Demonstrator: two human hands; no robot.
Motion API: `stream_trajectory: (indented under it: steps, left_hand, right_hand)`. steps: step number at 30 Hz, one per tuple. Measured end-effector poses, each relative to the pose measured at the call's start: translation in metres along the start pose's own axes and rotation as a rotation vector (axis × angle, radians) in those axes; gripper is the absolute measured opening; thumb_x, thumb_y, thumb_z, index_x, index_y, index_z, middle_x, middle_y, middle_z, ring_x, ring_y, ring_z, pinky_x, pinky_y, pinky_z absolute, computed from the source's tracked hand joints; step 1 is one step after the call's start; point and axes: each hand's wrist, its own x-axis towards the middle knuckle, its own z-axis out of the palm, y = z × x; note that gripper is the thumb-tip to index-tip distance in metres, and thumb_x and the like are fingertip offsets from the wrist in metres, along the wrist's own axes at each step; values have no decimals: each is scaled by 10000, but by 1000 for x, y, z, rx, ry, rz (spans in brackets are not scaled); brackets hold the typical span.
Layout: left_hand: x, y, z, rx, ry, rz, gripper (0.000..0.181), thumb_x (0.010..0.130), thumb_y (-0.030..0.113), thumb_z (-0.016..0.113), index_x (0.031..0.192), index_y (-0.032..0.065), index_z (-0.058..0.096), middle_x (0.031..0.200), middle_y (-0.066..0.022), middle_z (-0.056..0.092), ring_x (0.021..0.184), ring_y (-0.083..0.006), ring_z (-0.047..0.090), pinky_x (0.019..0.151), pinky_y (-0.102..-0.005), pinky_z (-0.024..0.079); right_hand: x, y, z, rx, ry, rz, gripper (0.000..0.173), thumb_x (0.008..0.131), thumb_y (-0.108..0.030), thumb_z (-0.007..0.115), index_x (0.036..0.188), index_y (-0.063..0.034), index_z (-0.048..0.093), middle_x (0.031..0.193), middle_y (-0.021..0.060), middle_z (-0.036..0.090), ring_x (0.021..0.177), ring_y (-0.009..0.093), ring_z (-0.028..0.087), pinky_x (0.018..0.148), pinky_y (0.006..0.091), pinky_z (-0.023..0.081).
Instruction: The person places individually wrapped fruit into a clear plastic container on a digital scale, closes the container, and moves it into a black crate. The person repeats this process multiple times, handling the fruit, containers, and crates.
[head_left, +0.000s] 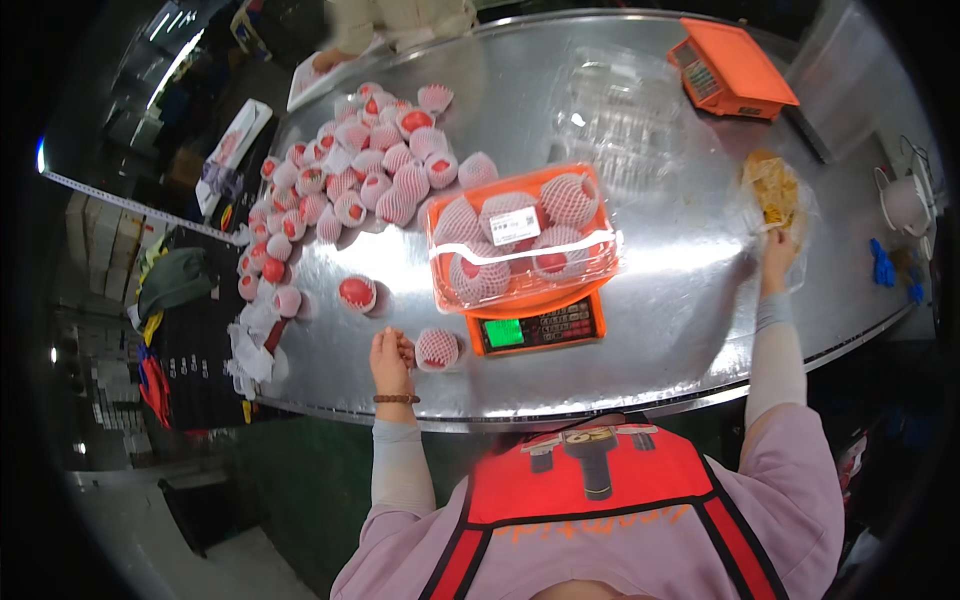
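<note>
My left hand is above the steel table, fingers curled together, nothing visible in it. Just right of it is a red round fruit in a foam net; another netted fruit lies farther off. My right hand reaches to a clear plastic bag of yellow material; its fingertips touch the bag, but their grip is unclear. Between my hands, an orange tray of several netted fruits, under a clear labelled cover, rests on an orange digital scale with a lit green display.
A heap of netted red fruit covers the table's left part. Clear plastic trays lie at the back, beside a second orange scale. A white cup and blue items sit right. Another person's hand shows at the far edge.
</note>
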Motion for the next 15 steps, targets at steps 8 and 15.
stream_trajectory:
  steps: [8, 15]
  left_hand:
    - [-43, -62, -47, 133, 145, -14, 148, 948, 209, 623, 852, 105, 578, 703, 18, 573, 568, -47, 477, 490, -185, 345]
    - [-40, -65, -34, 156, 28, 83, 121, 944, 177, 627, 882, 79, 591, 730, 10, 583, 589, -51, 488, 526, -190, 376]
  right_hand:
    - [9, -3, 4, -375, -266, -139, 280, 901, -249, 584, 1020, -6, 659, 974, 203, 695, 920, 369, 658, 817, 429, 499]
    - [36, 31, -9, -260, -286, -54, 267, 896, -239, 591, 998, -13, 689, 940, 197, 700, 880, 366, 667, 796, 424, 508]
